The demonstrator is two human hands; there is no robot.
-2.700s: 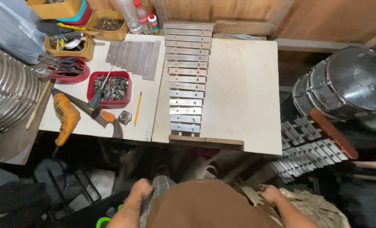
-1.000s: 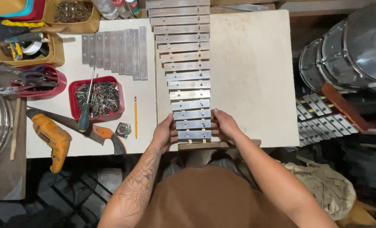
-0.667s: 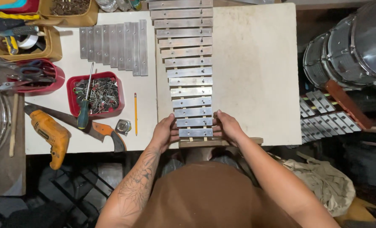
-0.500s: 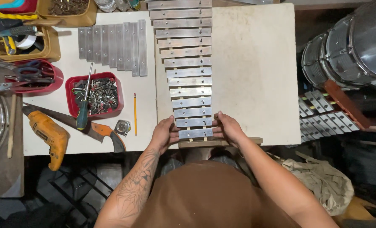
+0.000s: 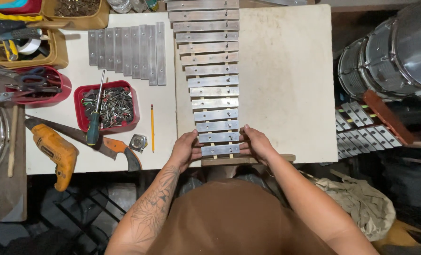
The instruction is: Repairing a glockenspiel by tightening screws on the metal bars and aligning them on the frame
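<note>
The left hand [image 5: 186,148] is partly open, its fingers resting against the left ends of the nearest metal bars. The right hand [image 5: 256,143] mirrors it, partly open, fingertips touching the right ends of the same bars. Neither hand closes around anything.

Between the hands lies the metallophone [image 5: 209,75]: a ladder of silvery bars on a wooden frame, running from 6 o'clock toward 12 o'clock on the white table [image 5: 290,80]. The bars grow wider toward 12 o'clock. Each bar carries small fixing holes.

At 9 o'clock from the hands sit an orange drill [image 5: 54,152], a handsaw [image 5: 92,141], a tape measure [image 5: 137,141] and a pencil [image 5: 152,127]. A red tray of screws [image 5: 107,105] holds a screwdriver [image 5: 95,118] across it. Loose metal bars [image 5: 127,49] lie at 11 o'clock. At 3 o'clock, off the table, stand steel drums [image 5: 394,56].
</note>
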